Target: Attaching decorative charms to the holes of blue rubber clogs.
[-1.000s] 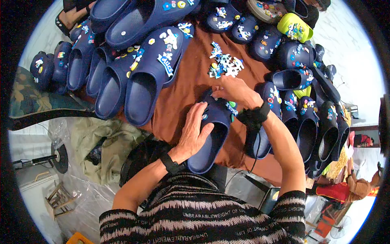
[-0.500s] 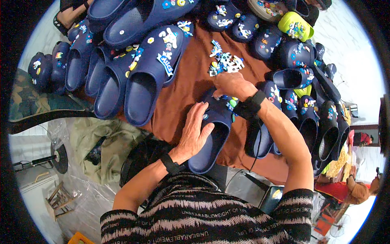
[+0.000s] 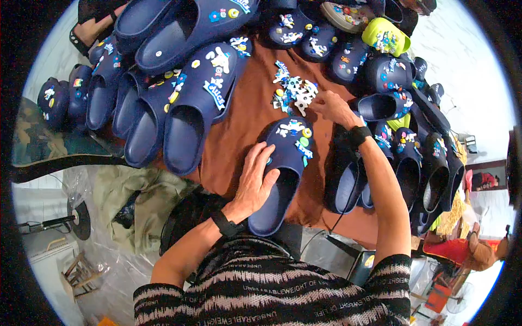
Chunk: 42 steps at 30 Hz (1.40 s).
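Observation:
A navy clog lies in front of me, its toe pointing away and its opening toward me. White, green, yellow and blue charms sit on its toe and right side. My left hand grips the clog's left side, its thumb by the opening. Beyond the toe is a loose pile of shoe charms, mostly white and blue. My right hand is at the pile's right edge, fingers bent together beside a white charm. Whatever may be between those fingertips is too small to make out.
Decorated navy clogs crowd the left of the brown cloth, and more clogs line the right. A lime-green clog lies at the far right. A dark cable hangs near the table's front edge.
My right hand has left the clog's toe and moved right to the edge of the charm pile, uncovering the toe's charms. My left hand still holds the clog, which has shifted slightly.

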Motion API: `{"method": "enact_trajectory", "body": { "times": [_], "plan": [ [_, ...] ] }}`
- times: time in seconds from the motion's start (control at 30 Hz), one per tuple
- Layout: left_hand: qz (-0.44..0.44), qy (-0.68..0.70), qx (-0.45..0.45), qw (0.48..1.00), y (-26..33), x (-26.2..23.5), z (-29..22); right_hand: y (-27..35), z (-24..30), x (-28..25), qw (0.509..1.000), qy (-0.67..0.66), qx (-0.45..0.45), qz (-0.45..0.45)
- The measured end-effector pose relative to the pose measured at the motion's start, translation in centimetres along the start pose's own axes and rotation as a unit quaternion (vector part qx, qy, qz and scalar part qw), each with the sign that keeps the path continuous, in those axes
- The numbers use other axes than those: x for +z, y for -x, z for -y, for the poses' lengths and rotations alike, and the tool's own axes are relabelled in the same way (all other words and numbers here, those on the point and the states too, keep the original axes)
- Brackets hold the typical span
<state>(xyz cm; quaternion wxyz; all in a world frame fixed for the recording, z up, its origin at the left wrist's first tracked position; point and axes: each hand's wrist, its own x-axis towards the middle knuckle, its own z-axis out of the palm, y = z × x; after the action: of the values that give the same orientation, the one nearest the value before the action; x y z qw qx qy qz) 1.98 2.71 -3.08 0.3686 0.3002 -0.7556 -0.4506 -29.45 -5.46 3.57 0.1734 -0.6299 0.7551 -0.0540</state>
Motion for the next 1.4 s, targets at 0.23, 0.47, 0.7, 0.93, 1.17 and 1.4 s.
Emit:
{"method": "enact_trajectory", "body": {
  "times": [0.23,0.47,0.7,0.93,1.17,1.4],
  "plan": [
    [0.003,-0.012,0.001,1.000,0.0,-0.2,0.1,-1.9,2.3,2.9,0.987,-0.113,-0.113,-0.004],
    [0.006,-0.018,0.001,1.000,0.0,-0.2,-0.2,-2.6,4.6,3.3,0.986,0.142,-0.063,0.065],
    [0.005,-0.014,0.002,1.000,-0.1,-0.1,-0.4,-3.0,0.3,4.2,0.994,-0.013,-0.105,0.034],
    [0.003,-0.014,-0.001,1.000,0.0,-0.3,-0.1,-1.6,-0.2,3.2,0.935,-0.338,-0.047,0.101],
    [0.003,-0.016,0.003,1.000,0.0,-0.1,-0.2,-1.3,0.1,4.0,0.948,-0.299,-0.099,0.053],
    [-0.011,0.015,0.001,1.000,0.0,0.1,-0.3,-0.3,1.9,3.0,0.961,-0.251,-0.115,0.007]
  ]
}}
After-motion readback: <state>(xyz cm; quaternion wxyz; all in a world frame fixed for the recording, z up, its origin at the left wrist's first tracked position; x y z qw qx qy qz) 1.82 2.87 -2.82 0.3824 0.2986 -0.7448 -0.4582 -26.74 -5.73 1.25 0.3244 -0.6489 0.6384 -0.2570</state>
